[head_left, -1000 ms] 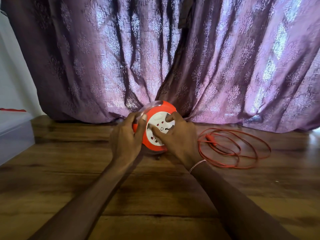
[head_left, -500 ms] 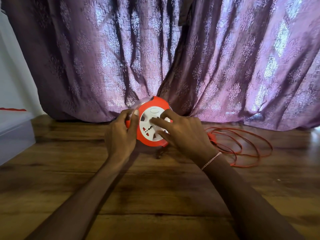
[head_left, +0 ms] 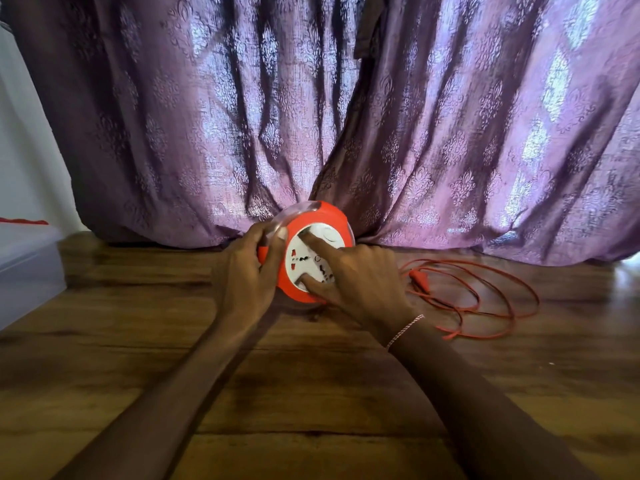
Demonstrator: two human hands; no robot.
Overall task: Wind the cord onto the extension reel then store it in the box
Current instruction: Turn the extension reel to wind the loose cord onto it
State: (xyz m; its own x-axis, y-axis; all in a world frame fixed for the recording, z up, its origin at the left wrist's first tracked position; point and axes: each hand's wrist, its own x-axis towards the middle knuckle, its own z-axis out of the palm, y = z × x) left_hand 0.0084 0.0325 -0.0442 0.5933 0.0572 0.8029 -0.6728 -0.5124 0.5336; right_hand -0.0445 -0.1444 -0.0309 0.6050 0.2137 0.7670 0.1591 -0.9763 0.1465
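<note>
Centre frame: reel [head_left: 313, 251] tilted, white face to camera. Left hand [head_left: 246, 275] grip curls round its rim; right hand [head_left: 363, 282] fingers spread, pressing the face. Loose cord [head_left: 485, 299] lies right, nearer right hand.

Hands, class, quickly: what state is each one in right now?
Left hand: grips the rim of the orange reel.
Right hand: open, index finger and thumb pressing the reel's white face.

1. I see the reel [head_left: 333, 218] on the wooden surface [head_left: 311, 393], just before the curtain [head_left: 450, 133].
2. Left hand [head_left: 242, 278] is on its left edge, right hand [head_left: 363, 282] on its front.
3. The cord [head_left: 420, 279] lies right of it.
4. The box [head_left: 27, 271] sits far left.
</note>
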